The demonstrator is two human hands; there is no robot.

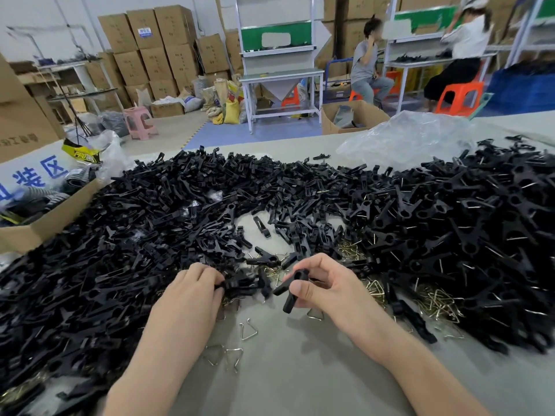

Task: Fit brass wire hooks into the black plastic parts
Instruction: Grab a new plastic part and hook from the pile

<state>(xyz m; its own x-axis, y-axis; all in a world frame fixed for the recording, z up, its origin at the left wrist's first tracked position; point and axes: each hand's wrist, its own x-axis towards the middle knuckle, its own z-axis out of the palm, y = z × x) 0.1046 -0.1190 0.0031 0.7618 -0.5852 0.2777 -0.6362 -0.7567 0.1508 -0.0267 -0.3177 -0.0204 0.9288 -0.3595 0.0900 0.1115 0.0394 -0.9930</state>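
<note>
L hand (192, 291) is pinching a black part (240, 286); R hand (326, 285) is gripping a second black part (289, 292) btwn thumb & fingers. Hands are sitting apart. Loose brass wire hooks (248, 329) are lying on the table just below & btwn them, w/ more to the right of R hand.

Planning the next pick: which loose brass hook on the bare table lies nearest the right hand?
The hook under the right hand, beside the black part it holds; the other three lie farther left, nearer the left hand.
</note>
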